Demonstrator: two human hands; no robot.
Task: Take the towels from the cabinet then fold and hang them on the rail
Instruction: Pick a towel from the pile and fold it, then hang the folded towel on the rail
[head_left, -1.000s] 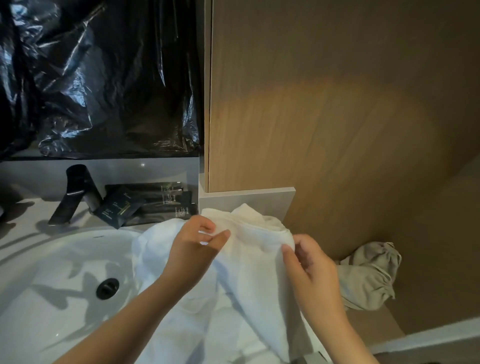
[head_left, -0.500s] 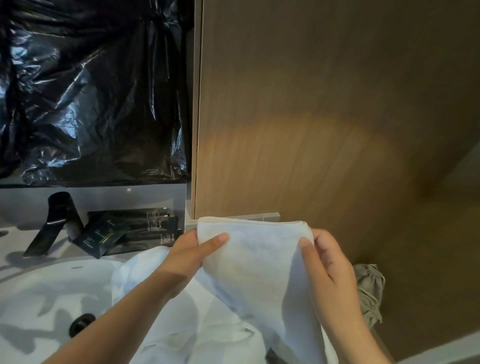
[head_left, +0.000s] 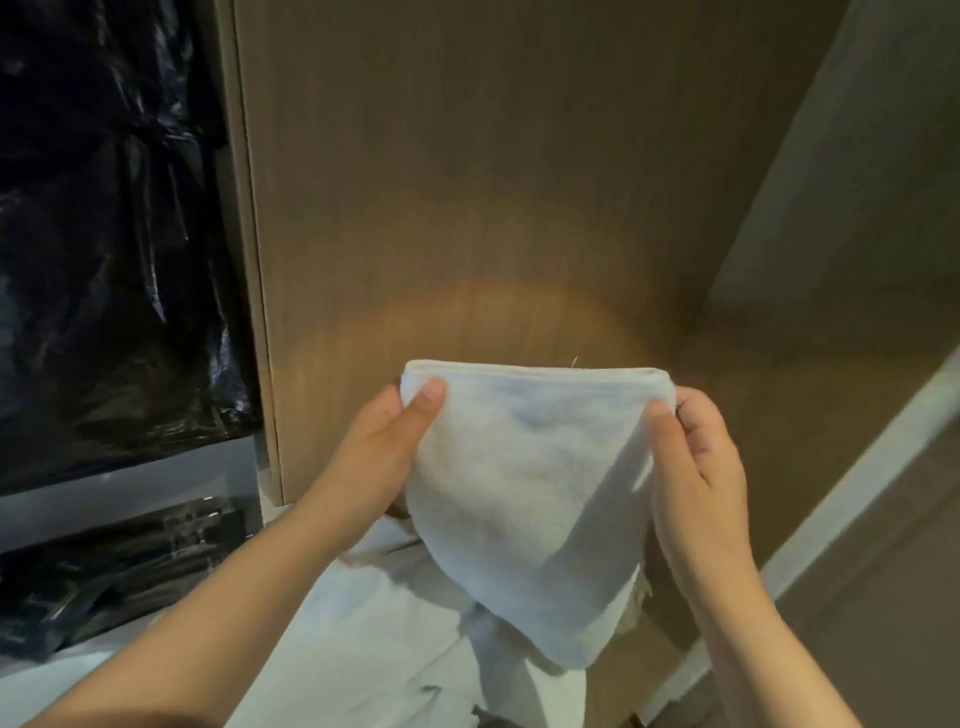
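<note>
Both forearms enter from the bottom edge, raised and angled inward. Below them lies a white cloth heap (head_left: 395, 623), rumpled.

Left hand (head_left: 384, 452): thumb flat on the front face at the upper left corner of the towel (head_left: 530, 478), fingers behind it, pinching. Right hand (head_left: 696, 467): thumb on the front at the upper right corner, fingers curled behind, pinching.

The towel is held up with its top edge level and taut. It hangs narrowing to a point above the heap, in front of the wood panel (head_left: 467, 182).

Dark packets (head_left: 119, 566) at left carry pale print too blurred to read. A black plastic sheet (head_left: 104, 234) hangs above them.
</note>
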